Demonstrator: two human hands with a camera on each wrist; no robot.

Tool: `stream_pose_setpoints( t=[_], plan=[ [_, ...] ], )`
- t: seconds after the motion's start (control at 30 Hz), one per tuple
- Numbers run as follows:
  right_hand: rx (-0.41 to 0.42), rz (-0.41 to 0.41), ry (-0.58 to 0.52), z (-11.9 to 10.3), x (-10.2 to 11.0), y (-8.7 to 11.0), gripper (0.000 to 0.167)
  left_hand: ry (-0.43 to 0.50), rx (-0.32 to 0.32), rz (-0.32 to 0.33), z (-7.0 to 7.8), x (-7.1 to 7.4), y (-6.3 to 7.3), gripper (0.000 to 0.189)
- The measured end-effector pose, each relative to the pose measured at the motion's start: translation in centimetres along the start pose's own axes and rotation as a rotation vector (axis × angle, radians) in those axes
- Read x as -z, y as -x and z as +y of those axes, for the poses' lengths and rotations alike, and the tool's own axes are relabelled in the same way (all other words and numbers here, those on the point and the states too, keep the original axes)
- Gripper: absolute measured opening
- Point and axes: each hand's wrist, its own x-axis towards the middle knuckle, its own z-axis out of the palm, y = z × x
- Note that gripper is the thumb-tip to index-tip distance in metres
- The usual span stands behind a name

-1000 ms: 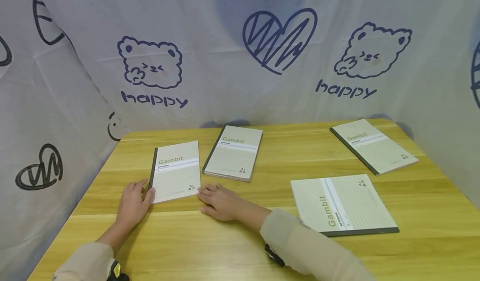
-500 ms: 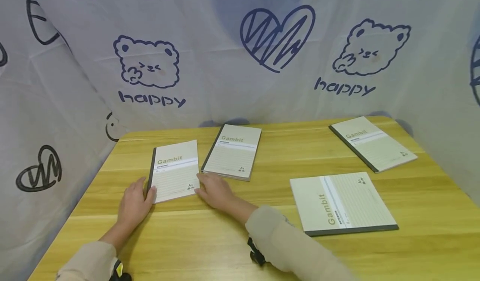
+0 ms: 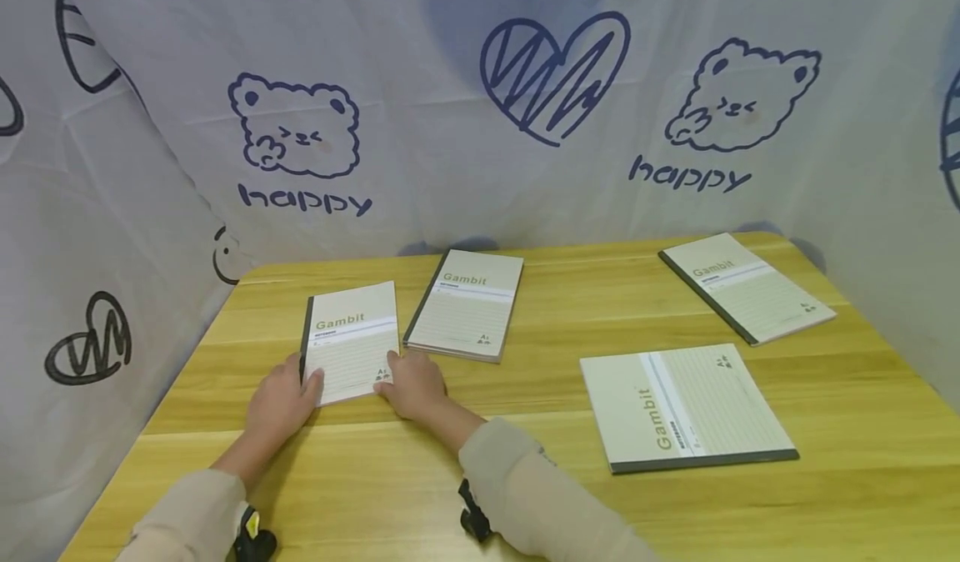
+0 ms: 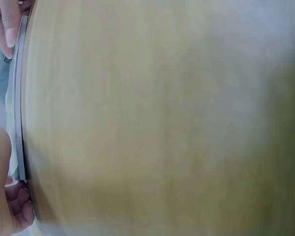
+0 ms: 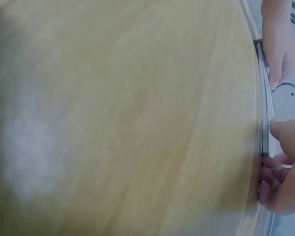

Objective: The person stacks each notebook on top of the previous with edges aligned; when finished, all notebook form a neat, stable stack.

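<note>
A cream Gambit notebook (image 3: 352, 345) with a dark spine lies at the left of the wooden table, between the two hands. My left hand (image 3: 279, 395) grips its spine side near the lower corner, thumb over the cover and fingers along the edge. At the lower right corner, my right hand (image 3: 414, 383) pinches it with the thumb on the front part. Seen edge-on in the left wrist view, the notebook (image 4: 19, 98) runs between the left hand (image 4: 7, 196) and the right hand's fingers (image 4: 10, 29). The right wrist view shows the right hand's fingertips (image 5: 268, 182) curled against the edge.
Just right of the held notebook lies another Gambit notebook (image 3: 465, 303), apparently layered at its near edge. A third notebook (image 3: 750, 287) lies slanted at the back right, and a sideways one (image 3: 690, 408) nearer on the right. A printed cloth (image 3: 450, 170) hangs behind the table (image 3: 375, 495).
My right hand has moved from lying flat beside the notebook to pinching its lower right corner. My left hand has shifted slightly right, its thumb further onto the cover. The notebook stays nearly in place.
</note>
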Motion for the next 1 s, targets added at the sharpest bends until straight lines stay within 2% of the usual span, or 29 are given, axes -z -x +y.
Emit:
stream_pose_setpoints(
  t=[0.13,0.23,0.33,0.53,0.67,0.83,0.9,1.0],
  plan=[
    [0.016,-0.002,0.041,0.1,-0.2,0.0,0.052,-0.029,0.002,-0.049,0.2,0.1,-0.3,0.058],
    [0.037,-0.006,0.066,0.2,-0.2,0.0,0.050,-0.035,-0.011,-0.057,0.1,0.1,-0.4,0.058],
    [0.061,-0.022,0.053,0.5,-0.2,0.0,0.050,-0.014,-0.031,-0.027,-0.2,0.1,-0.2,0.058],
    [0.091,-0.031,-0.021,0.9,0.1,-0.2,0.050,0.066,-0.044,0.083,-0.4,0.3,0.2,0.053],
    [0.097,-0.039,-0.060,1.0,0.0,0.0,0.050,0.186,-0.010,0.129,-0.6,0.4,0.4,0.044],
    [0.105,-0.036,-0.129,1.3,-0.2,0.0,0.050,0.409,0.091,0.146,-0.8,1.1,0.6,0.034],
    [0.101,-0.035,-0.185,1.5,-0.1,-0.1,0.049,0.497,0.134,0.112,-0.9,1.6,0.6,0.034],
    [0.094,-0.041,-0.278,1.8,0.0,0.0,0.048,0.622,0.168,0.026,-1.2,2.2,0.5,0.040]
  ],
)
